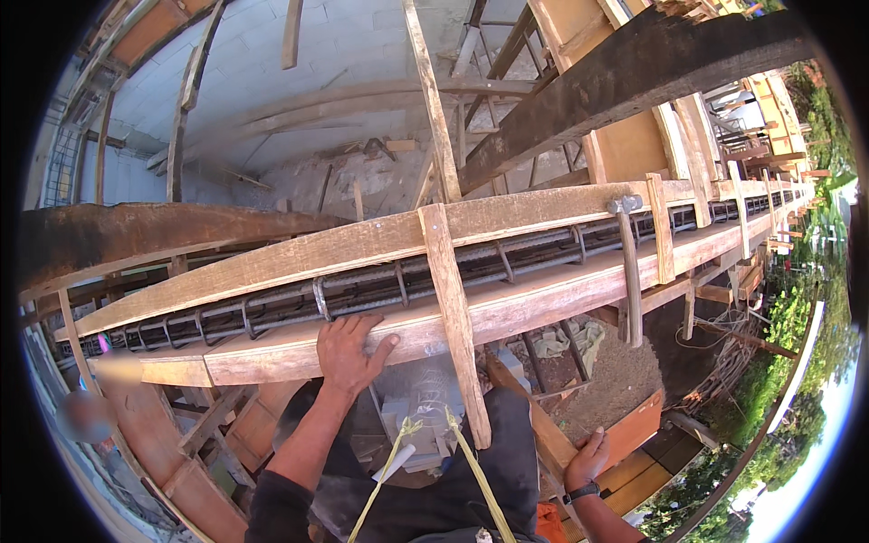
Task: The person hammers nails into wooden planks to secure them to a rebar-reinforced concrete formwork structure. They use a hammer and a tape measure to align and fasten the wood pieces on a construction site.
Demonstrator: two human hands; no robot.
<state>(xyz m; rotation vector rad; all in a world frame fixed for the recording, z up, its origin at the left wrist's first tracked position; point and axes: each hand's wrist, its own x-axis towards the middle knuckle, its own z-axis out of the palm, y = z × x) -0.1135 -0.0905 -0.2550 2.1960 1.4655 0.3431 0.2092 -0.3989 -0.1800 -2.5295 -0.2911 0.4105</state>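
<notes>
A long timber beam form crosses in front of me, with a far side board (362,244) and a near side board (272,356). Between them runs a rebar cage (398,282) with several stirrups. My left hand (351,348) rests on the top edge of the near board, thumb spread. A wooden cross strip (451,312) spans both boards to its right. Low on the right, my right hand (588,460) has its fingers curled at the edge of a wooden board (539,412), beside an orange-brown panel (634,427). A hammer (629,262) hangs over the form by its head.
A dark heavy timber (625,90) slants above the far side, and another (145,235) lies at left. Further strips (660,231) cross the form. Below are sand (625,385), grey blocks (421,403) and planks. Yellow cords (385,475) hang before me. Trees (806,362) stand at right.
</notes>
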